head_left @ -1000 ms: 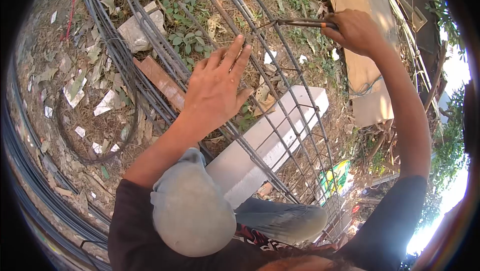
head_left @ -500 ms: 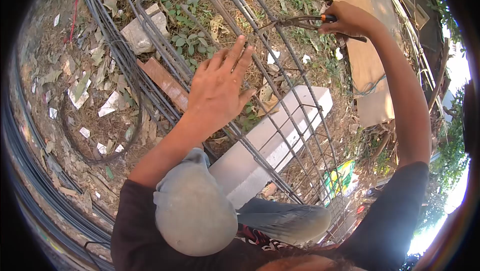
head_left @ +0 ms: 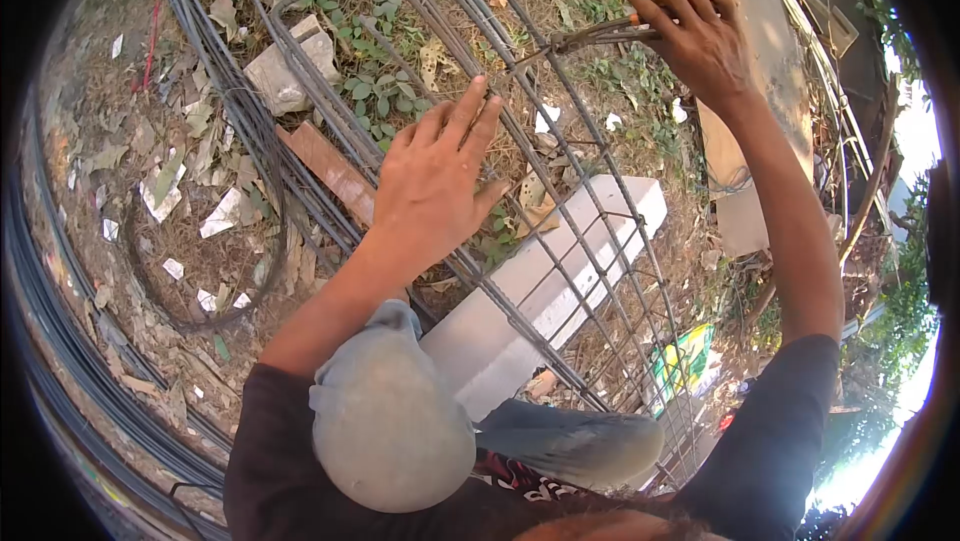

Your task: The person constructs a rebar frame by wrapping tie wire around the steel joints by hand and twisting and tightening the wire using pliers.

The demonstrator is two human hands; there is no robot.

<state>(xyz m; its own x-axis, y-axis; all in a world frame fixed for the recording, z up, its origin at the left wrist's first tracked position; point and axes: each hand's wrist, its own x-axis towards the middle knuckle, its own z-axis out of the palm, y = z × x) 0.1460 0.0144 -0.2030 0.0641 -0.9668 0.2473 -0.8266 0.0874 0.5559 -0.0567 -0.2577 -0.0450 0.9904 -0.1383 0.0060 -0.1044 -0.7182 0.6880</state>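
Observation:
My right hand [head_left: 702, 41] is closed around the orange-and-black handles of a pair of pliers [head_left: 597, 38]. The jaws meet a crossing of bars on the rebar cage [head_left: 588, 106], at its upper part. Fingers stretched out and apart, my left hand [head_left: 432, 166] lies over the long bars on the cage's near left side. Its fingertips are close to one bar; a thin dark line shows between two fingers, too small to name. Under the cage lies a pale rectangular block [head_left: 530, 286], crossing beneath its bars.
Bundled loose bars [head_left: 215, 66] and black rods [head_left: 75, 351] run along the left. A concrete chunk [head_left: 290, 66], a reddish-brown strip [head_left: 328, 169] and a wire loop lie near them. Boards [head_left: 765, 71] lean at upper right. My knees [head_left: 395, 411] are below the cage.
My right hand has turned over, its back and knuckles now facing up, and the plier handles have swung round with it. The jaws stay at the same crossing. My left hand has hardly moved.

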